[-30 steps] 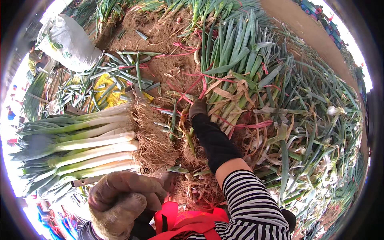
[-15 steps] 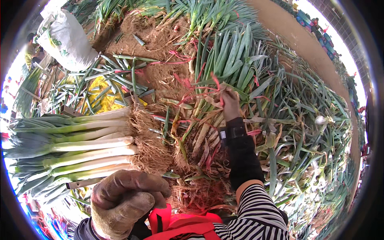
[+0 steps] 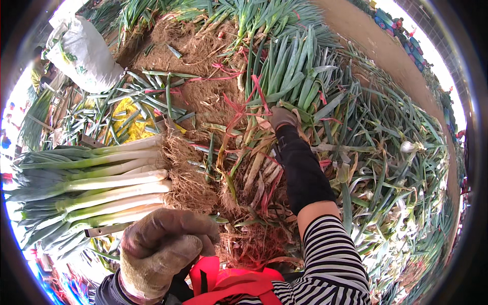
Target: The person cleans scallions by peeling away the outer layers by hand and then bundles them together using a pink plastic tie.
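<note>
My right hand (image 3: 283,118), in a dark glove, reaches into the pile at the base of a bundle of green leeks (image 3: 292,71). Its fingers are closed at the end of a red plastic strip (image 3: 260,91) that stands up beside them; the fingertips are partly hidden. Close to my body, my left hand (image 3: 165,246) wears a stained tan glove. Its fingers and thumb curl together, and their inside is hidden. Left of centre lies a row of trimmed leeks (image 3: 119,190) with white shafts and shaggy roots (image 3: 190,178). Loose leek stalks (image 3: 254,170) lie below my right hand.
A full white sack (image 3: 84,53) stands at the far left, near cut leaf ends on a yellow sheet (image 3: 134,119). Metal bars (image 3: 107,230) show beneath the leek row. Leek leaves (image 3: 391,173) are heaped along the right. A person (image 3: 39,73) is at the far left edge.
My right hand has moved slightly left and away from me, lower among the leaves. The red strips beside it have shifted left and now stand higher. My left hand has barely moved.
</note>
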Tool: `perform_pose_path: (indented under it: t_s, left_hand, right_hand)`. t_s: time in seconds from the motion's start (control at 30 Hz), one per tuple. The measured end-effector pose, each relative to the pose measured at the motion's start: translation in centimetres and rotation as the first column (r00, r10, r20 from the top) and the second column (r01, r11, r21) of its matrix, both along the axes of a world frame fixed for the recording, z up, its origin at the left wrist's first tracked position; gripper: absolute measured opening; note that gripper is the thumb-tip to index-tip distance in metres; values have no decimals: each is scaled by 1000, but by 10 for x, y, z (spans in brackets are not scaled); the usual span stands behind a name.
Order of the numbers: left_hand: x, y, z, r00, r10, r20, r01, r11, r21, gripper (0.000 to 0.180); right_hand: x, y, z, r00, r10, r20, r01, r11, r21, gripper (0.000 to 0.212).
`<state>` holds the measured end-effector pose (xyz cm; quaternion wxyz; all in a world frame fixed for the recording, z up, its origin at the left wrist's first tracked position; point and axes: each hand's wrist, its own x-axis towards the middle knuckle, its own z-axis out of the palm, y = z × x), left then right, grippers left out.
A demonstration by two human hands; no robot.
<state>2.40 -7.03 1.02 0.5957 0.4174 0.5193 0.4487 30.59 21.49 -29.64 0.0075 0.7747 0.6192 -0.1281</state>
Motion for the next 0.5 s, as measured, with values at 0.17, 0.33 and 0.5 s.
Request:
perform_pose_path:
  t_s: [0.17,0.33,0.5]
  left_hand:
    - [-13,4,2,990,-56,130,60,998,-23,20]
    - [-16,5,-3,998,-40,39,38,998,43,20]
    - [-5,1,-16,915,-334,-225,361,928,90,41]
  right_hand:
    - [2,-53,18,962,195,-193,-144,957,252,32]
    - [-23,-148,47,868,497,-5,-457,794,-402,37]
    - [-47,-245,122,220,614,-758,-959,277,-55,34]
